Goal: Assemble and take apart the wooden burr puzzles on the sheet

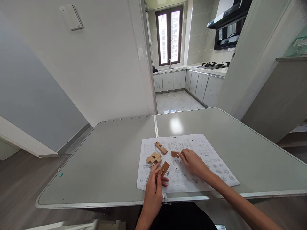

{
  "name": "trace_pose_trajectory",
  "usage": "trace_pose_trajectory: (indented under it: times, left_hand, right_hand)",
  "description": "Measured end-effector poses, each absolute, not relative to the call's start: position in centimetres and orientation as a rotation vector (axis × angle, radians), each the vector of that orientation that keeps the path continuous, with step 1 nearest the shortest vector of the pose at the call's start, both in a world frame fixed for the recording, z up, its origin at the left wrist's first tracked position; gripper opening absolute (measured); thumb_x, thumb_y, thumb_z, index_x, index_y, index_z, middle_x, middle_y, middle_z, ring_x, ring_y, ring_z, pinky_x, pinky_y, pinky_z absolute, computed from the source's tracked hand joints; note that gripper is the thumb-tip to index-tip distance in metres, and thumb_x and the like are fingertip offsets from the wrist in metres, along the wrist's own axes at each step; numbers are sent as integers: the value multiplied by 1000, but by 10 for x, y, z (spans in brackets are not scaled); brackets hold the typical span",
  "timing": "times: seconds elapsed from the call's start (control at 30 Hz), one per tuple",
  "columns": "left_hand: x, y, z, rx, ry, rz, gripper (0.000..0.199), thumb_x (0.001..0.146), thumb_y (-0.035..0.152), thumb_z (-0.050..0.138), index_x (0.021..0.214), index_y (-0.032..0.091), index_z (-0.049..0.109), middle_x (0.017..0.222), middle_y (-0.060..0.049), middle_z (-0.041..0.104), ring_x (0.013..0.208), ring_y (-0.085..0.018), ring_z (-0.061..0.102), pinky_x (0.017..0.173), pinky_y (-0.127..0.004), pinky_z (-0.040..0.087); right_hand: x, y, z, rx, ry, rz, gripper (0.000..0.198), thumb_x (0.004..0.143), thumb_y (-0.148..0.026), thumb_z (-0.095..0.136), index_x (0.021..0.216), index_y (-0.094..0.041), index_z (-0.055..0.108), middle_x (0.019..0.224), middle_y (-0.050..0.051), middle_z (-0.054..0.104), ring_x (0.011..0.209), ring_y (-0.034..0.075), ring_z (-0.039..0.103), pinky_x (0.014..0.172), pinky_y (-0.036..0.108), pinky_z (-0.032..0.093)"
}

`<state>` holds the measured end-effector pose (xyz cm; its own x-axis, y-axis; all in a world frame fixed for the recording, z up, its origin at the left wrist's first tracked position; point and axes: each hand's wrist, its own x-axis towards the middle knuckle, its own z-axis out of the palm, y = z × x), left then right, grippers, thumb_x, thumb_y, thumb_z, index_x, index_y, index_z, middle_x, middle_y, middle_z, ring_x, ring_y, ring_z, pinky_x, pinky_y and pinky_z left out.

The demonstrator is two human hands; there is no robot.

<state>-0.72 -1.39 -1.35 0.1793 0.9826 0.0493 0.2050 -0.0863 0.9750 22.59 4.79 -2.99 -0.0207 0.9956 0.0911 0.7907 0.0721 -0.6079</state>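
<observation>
- Two bare hands work over a printed sheet (211, 166) lying at lower centre of the frame on a grey folding table (96, 166).
- Left hand (153, 191): fingers closed round a flat wooden piece (164, 168), held tilted above the sheet's near edge.
- Right hand (193, 163): fingertips pinching a small wooden block (175, 154) that rests on the sheet, right of centre.
- Partly joined wooden cluster (153, 157): on the sheet, just left of the left hand's piece.
- Loose notched bar (161, 147): on the sheet, above the cluster and apart from it.
- Sheet printing: rows of small diagrams and a heading line, too small to read.
- Background, upper frame: kitchen with window, sink tap and hob.
</observation>
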Motion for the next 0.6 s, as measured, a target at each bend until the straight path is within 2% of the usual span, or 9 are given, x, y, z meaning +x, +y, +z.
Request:
trace_pose_trajectory:
  times: [0.17,0.23,0.3,0.37,0.5,0.6]
  left_hand:
    - [-5,-15,-16,1443,1227,1065,42,107,53,42,131,25,62,162,-13,42,91,-20,72,81,-40,62]
    - [-6,-16,-18,1416,1226,1081,45,106,54,42,137,25,58,157,-14,49,93,-21,73,81,-40,62]
    - [-7,-16,-21,1378,1234,1082,51,106,57,42,142,23,53,136,-15,66,91,-22,74,84,-40,61]
    - [-8,-17,-23,1335,1219,1090,53,105,59,43,139,20,52,119,-15,74,87,-23,74,83,-41,61]
    - [-7,-17,-24,1302,1129,1140,47,104,61,44,127,21,53,130,-16,68,83,-20,73,75,-38,62]
    - [-6,-16,-23,1303,1121,1149,45,104,60,45,124,21,53,125,-14,69,79,-19,72,73,-37,61]
  right_hand:
    - [224,58,-39,-1783,-1915,428,28,106,-32,41,91,-20,61,104,13,66,97,28,59,81,37,44]
    - [224,60,-40,-1790,-1927,391,27,107,-32,41,94,-19,62,104,13,66,96,28,59,79,37,44]
    - [223,62,-39,-1797,-1936,347,25,107,-30,42,97,-19,62,104,13,66,96,28,60,80,37,44]
    - [221,65,-37,-1803,-1946,293,21,106,-27,45,101,-18,63,106,13,66,99,29,59,84,38,44]
    - [207,74,-32,-1796,-1967,189,18,104,-26,50,110,-18,65,115,15,65,108,32,56,93,41,40]
    - [189,84,-28,-1771,-2001,164,18,105,-29,52,111,-19,66,117,13,66,110,30,55,94,39,40]
